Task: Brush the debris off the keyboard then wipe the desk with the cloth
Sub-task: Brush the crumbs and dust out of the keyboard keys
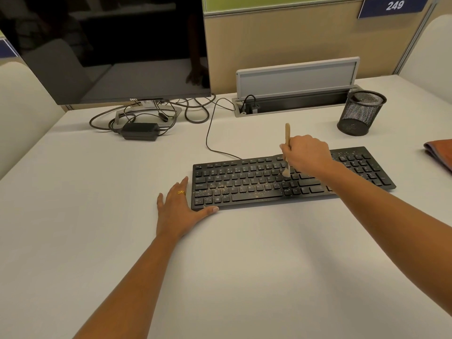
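One black keyboard (244,174) lies mid-worktop (220,265), speckled with tan debris (247,190). The right hand (307,152) grips one wooden brush (287,134), bristles on the keys. The left hand (179,209) lies flat, fingers straight, against the keyboard's left end. Around them are one mesh cup (360,113), one monitor (105,50), one power adapter (140,130) — and one orange cloth (439,152) at the right edge.

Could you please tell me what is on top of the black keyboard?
Tan debris specks lie across the black keyboard, and the bristles of a wooden-handled brush, held by the right hand, touch its keys. Keys beneath that hand and forearm are hidden.
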{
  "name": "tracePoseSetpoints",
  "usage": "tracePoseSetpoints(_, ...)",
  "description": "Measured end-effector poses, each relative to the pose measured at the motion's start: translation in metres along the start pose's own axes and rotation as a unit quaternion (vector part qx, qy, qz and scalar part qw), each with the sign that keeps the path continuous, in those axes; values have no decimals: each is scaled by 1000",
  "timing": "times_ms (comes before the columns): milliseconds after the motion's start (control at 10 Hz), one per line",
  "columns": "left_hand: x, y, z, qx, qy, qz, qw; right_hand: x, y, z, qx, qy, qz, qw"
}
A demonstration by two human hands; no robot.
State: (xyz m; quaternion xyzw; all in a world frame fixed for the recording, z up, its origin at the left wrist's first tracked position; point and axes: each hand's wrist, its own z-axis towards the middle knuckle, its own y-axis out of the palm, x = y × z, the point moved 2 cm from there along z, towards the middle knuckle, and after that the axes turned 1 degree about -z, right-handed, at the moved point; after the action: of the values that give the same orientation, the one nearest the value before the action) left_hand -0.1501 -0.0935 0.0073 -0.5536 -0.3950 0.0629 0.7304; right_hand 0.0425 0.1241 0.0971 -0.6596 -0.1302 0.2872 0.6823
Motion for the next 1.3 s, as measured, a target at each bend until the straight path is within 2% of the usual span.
tracePoseSetpoints(200, 1, -1, 0, -6, 0, -1, 1000, -1, 3, -1, 24, 9, 76, 997)
tracePoseSetpoints(400, 1, -1, 0, -6, 2, 2, 1000, -4, 4, 0, -50, 2, 59, 997)
tracePoseSetpoints(500, 1, -1, -1, -10, 0, -2, 1000, -5, 1, 1, -8, 13, 99, 995)
tracePoseSetpoints(600, 1, -1, -1, -11, 0, -4, 1000, -6, 4, -2, -19, 11, 85, 996)
tracePoseSetpoints(700, 0, -1, 0, -13, 0, -4, 1000, -5, 5, 0, -66, 12, 63, 996)
tracePoseSetpoints(900, 1, -1, -1, -7, 0, -4, 1000, -6, 3, 0, -49, 9, 135, 990)
tracePoseSetpoints(1000, 1, -1, -1, -6, -1, -4, 1000, -4, 1, 0, -25, 5, 48, 999)
tracePoseSetpoints(1100, 1, -1, -1, -9, -1, -2, 1000, 0, -2, 0, 22, 8, 8, 1000)
tracePoseSetpoints(1200, 2, -2, -1, -14, 1, -5, 1000, -1, -1, 2, 8, 10, 101, 995)
tracePoseSetpoints(1300, 1, -2, -1, -14, 1, -6, 1000, -3, 3, 2, -19, 8, 130, 991)
